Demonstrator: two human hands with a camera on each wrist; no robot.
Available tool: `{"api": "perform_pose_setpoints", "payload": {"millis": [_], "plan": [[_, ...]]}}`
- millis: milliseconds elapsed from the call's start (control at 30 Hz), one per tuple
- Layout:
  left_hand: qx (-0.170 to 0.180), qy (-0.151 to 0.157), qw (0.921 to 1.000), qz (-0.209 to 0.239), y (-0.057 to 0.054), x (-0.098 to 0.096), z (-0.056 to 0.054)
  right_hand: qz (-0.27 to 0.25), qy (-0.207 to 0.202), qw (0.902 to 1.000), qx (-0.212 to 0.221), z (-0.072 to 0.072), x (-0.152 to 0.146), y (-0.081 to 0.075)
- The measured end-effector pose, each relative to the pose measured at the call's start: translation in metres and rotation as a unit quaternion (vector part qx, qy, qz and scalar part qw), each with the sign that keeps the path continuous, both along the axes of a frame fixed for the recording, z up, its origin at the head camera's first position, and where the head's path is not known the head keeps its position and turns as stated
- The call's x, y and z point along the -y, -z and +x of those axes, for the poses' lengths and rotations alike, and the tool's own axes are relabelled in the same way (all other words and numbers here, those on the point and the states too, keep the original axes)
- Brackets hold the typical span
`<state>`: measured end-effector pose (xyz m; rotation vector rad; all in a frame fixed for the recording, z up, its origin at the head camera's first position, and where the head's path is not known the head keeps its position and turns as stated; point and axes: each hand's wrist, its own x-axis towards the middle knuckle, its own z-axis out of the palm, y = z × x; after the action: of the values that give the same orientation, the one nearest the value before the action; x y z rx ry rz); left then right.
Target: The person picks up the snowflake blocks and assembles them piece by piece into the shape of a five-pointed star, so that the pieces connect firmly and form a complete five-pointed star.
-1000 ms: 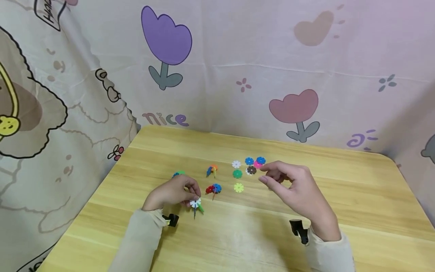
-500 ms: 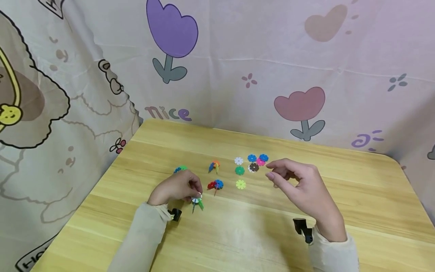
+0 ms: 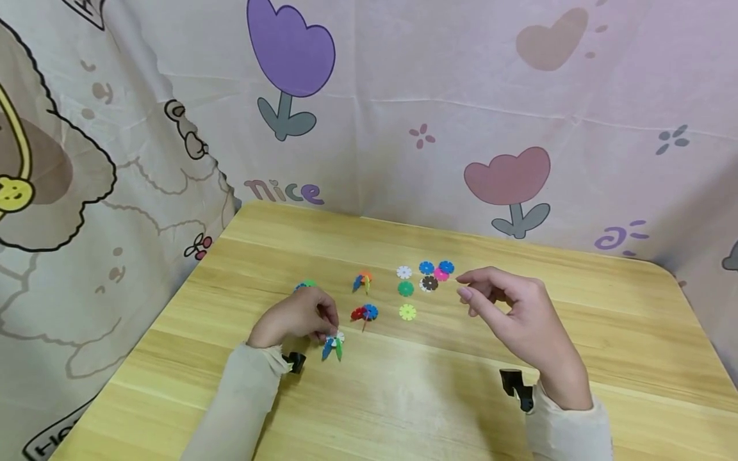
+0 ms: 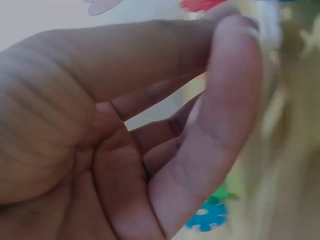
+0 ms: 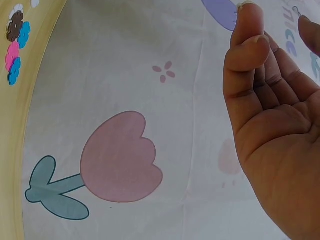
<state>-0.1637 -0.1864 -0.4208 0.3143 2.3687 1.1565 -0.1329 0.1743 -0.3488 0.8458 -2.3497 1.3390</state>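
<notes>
My left hand [image 3: 300,315] pinches a small cluster of joined snowflake discs [image 3: 333,346] between thumb and fingertips, low over the table. White, blue and green discs show in it, the blue and green ones pointing down. The left wrist view has the thumb and index finger meeting at the top, with most of the cluster hidden. My right hand [image 3: 516,320] hovers with loosely bent fingers, thumb and index apart and nothing between them. Just left of its fingertips lie loose discs, among them a pink disc [image 3: 441,274] and a brown disc [image 3: 429,283].
Two joined clusters, one orange, blue and yellow [image 3: 362,282], one red and blue [image 3: 366,313], stand right of my left hand. Behind that hand sits a blue-green cluster [image 3: 305,285]. Loose white [image 3: 404,273], green [image 3: 406,289] and yellow [image 3: 407,312] discs lie mid-table. A printed cloth [image 3: 392,173] hangs behind.
The cluster in my left hand has turned, so its blue disc shows broader beside the green one. My right hand has drifted slightly right, away from the loose discs. The head view shifted a little.
</notes>
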Motion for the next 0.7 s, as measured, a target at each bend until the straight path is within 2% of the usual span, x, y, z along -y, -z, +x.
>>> {"api": "perform_pose_setpoints", "payload": {"millis": [67, 167, 233, 300, 400, 467, 567, 633, 700], "plan": [[-0.032, -0.007, 0.9995, -0.001, -0.008, 0.002, 0.003, 0.002, 0.001, 1.0, -0.001, -0.001, 0.0, 0.0], [-0.109, -0.021, 0.9938, 0.002, -0.029, 0.001, 0.009, 0.008, 0.004, 1.0, -0.004, -0.002, 0.0, -0.001], [-0.176, -0.031, 0.9838, 0.015, -0.046, -0.006, 0.015, 0.012, 0.007, 0.9999, -0.005, -0.003, 0.0, -0.001], [-0.232, -0.037, 0.971, 0.047, -0.061, -0.014, 0.02, 0.013, 0.008, 0.9999, -0.006, -0.005, 0.0, -0.001], [-0.295, -0.038, 0.949, 0.105, -0.074, -0.026, 0.026, 0.023, 0.013, 0.9996, -0.003, -0.01, 0.001, 0.005], [-0.318, -0.036, 0.9377, 0.136, -0.078, -0.03, 0.028, 0.042, 0.019, 0.9989, 0.011, -0.017, 0.001, 0.013], [-0.338, -0.037, 0.9269, 0.16, -0.081, -0.031, 0.031, 0.103, 0.025, 0.992, 0.068, -0.035, 0.003, 0.027], [-0.345, -0.043, 0.9232, 0.164, -0.082, -0.029, 0.033, 0.159, 0.021, 0.9809, 0.11, -0.051, 0.005, 0.035], [-0.349, -0.05, 0.921, 0.166, -0.084, -0.027, 0.034, 0.217, 0.014, 0.9655, 0.143, -0.068, 0.007, 0.042]]}}
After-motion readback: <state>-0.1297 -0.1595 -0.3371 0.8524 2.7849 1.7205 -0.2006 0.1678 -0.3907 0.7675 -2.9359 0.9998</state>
